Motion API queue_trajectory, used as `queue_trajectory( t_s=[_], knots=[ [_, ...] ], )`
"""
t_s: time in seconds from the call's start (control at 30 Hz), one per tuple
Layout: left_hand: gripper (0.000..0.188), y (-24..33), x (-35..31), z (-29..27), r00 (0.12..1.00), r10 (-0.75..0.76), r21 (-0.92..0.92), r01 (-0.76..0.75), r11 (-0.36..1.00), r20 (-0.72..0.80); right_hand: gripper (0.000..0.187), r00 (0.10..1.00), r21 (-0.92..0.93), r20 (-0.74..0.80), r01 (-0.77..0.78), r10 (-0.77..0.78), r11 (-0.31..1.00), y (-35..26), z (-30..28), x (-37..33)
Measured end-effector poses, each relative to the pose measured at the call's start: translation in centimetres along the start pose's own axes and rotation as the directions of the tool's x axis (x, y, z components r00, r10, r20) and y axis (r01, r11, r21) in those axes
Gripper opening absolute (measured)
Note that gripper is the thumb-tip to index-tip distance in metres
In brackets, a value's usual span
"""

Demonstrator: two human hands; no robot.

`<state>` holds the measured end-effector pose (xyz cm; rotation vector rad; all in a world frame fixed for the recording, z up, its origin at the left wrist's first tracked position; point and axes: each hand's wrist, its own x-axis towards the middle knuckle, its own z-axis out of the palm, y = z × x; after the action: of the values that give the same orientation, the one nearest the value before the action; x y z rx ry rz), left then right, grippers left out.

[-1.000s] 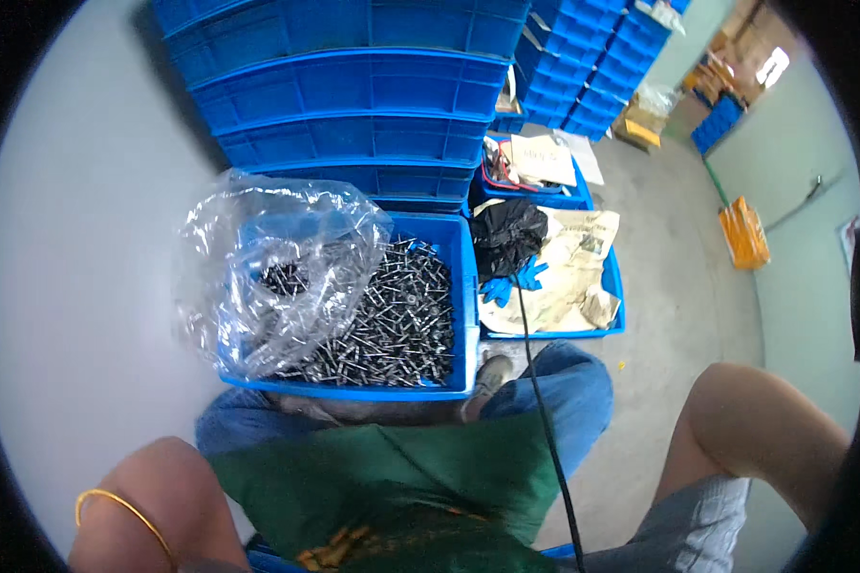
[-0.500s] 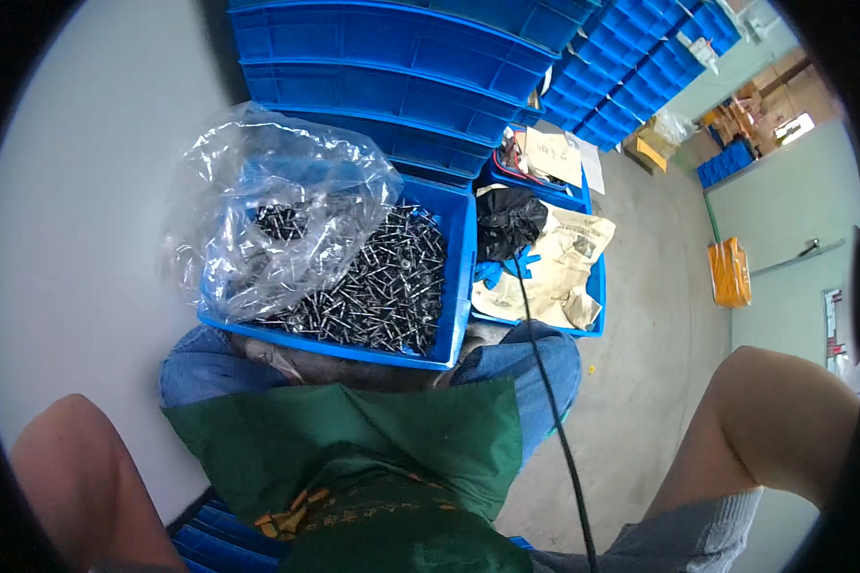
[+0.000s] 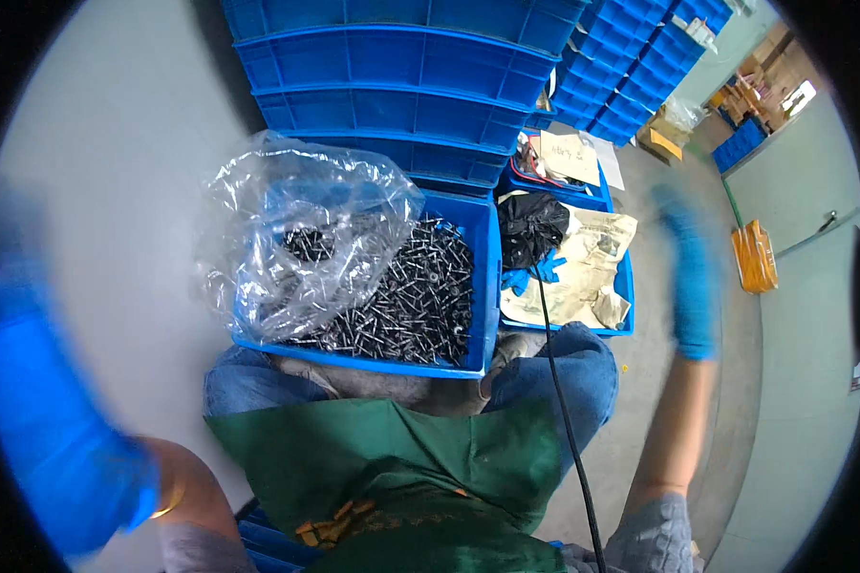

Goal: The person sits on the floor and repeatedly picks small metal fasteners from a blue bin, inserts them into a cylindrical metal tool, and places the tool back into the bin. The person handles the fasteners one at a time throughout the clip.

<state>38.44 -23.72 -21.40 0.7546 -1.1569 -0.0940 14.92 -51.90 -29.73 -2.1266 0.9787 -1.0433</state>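
Note:
My left hand (image 3: 53,401), in a blue glove, is raised at the far left, large and smeared by motion. At the right my right hand (image 3: 690,277), also blue-gloved, is lifted above the floor; its fingers are blurred. Both stand well apart from the blue crate (image 3: 488,286) between my knees, and I make out nothing held in either. Many dark screw-like metal pieces (image 3: 420,306) fill that crate. A clear plastic bag (image 3: 306,191) lies crumpled over its left part, partly covering them.
Stacked blue crates (image 3: 392,62) rise right behind. Another crate (image 3: 624,286) at the right holds brown paper (image 3: 592,248), a black bag (image 3: 530,229) and blue gloves (image 3: 518,280). A dark cord (image 3: 566,420) runs down past my knee. An orange bag (image 3: 755,258) hangs by the wall.
Both gloved hands have come up into view, the left at the far left and the right at the right. The whole scene has shifted slightly right and down.

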Motion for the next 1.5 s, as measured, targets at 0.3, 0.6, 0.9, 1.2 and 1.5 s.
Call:
queue_trajectory(
  t_s=[0.3, 0.6, 0.9, 1.2, 1.5],
  knots=[
    [0.032, -17.5, -16.1, -8.6, 0.755, -0.644, 0.747, 0.358, 0.56, 0.121, 0.018, 0.473, -0.589, 0.789, 0.406, 0.391, 0.698, 15.2, 6.8, -9.2],
    [0.044, -7.3, -2.5, -1.6, 0.996, -0.077, 0.513, 0.094, 0.853, -0.053, 0.029, 0.843, 0.313, -0.155, 0.536, -0.515, 0.784, -4.2, 4.8, -3.6],
    [0.04, -5.0, 0.3, -0.6, 0.998, 0.029, 0.313, -0.043, 0.949, 0.052, 0.029, 0.74, 0.153, 0.216, 0.619, -0.637, 0.77, -8.2, 2.1, -1.6],
    [0.036, -2.1, -0.4, 0.1, 0.995, 0.07, 0.286, -0.086, 0.954, 0.066, 0.029, 0.696, 0.172, 0.308, 0.63, -0.649, 0.757, -9.1, 1.4, -2.5],
    [0.033, -1.7, -1.0, -0.9, 0.996, 0.069, 0.301, -0.08, 0.95, 0.047, 0.03, 0.646, 0.179, 0.401, 0.64, -0.649, 0.747, -9.0, 2.1, -2.6]
  ],
)
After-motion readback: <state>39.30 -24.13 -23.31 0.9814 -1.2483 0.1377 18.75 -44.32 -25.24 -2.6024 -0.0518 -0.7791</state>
